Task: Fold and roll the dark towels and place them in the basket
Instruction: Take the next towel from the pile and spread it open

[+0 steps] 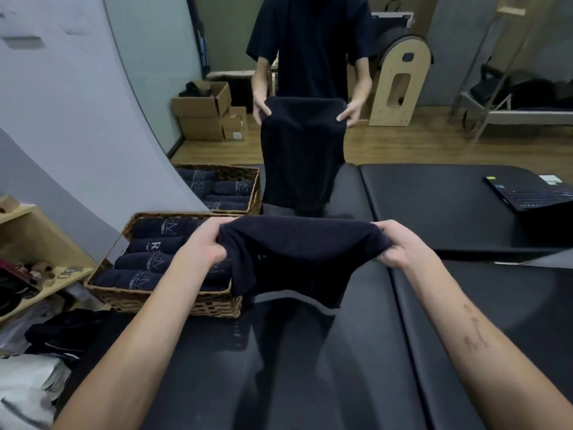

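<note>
I hold a dark towel [291, 259] stretched above the black padded table [310, 367]. My left hand [206, 243] grips its left top corner and my right hand [393, 243] grips its right top corner; the cloth sags and hangs between them. To the left stands a wicker basket [161, 301] with several rolled dark towels [145, 262] lying side by side in it. The hanging towel covers part of the basket's right side.
A mirror ahead shows a person holding the same towel [304, 150] and a second view of the basket [245, 178]. A laptop [533, 190] lies at the table's far right. A wooden shelf [40, 274] with small items and dark cloth [65, 333] sit at left.
</note>
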